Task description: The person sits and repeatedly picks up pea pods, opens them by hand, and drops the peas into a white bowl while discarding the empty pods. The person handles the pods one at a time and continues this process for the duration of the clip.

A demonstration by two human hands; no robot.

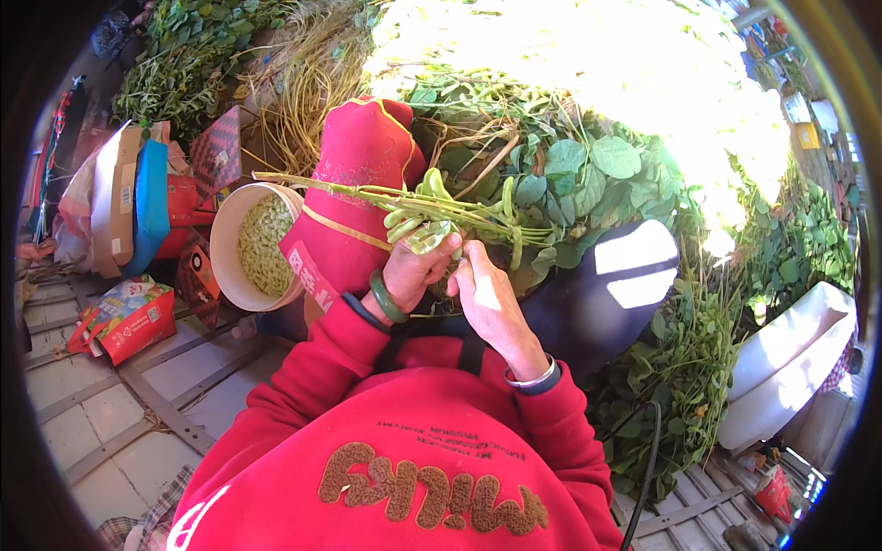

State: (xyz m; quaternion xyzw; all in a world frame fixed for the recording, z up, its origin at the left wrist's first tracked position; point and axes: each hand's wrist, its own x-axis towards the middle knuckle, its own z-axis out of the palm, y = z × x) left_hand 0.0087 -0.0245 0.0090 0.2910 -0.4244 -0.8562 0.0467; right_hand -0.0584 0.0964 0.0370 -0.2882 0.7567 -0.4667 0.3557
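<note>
A cut soybean stalk (pixel 344 187) bearing green pods (pixel 435 184) lies across my lap, over a red cloth cover (pixel 351 213) on my left leg. My left hand (pixel 411 271), with a green bangle at the wrist, grips green pods (pixel 428 237) just below the stalk. Its thumb points right, toward my other hand. My right hand (pixel 490 299), with a silver bangle, has its fingers curled against the left fingertips. A bit of green shows between the two hands; whether the right fingers grip it is hidden. Left of the red cover, a white bucket (pixel 222 241) contains shelled green beans (pixel 267 251).
Leafy bean plants (pixel 586 172) are heaped ahead and to the right, partly washed out by sunlight. Dry stalks (pixel 296 82) lie ahead left. A red printed bag (pixel 127 320), a blue container (pixel 148 206) and a cardboard box (pixel 114 200) are at left. A white container (pixel 789 365) stands right.
</note>
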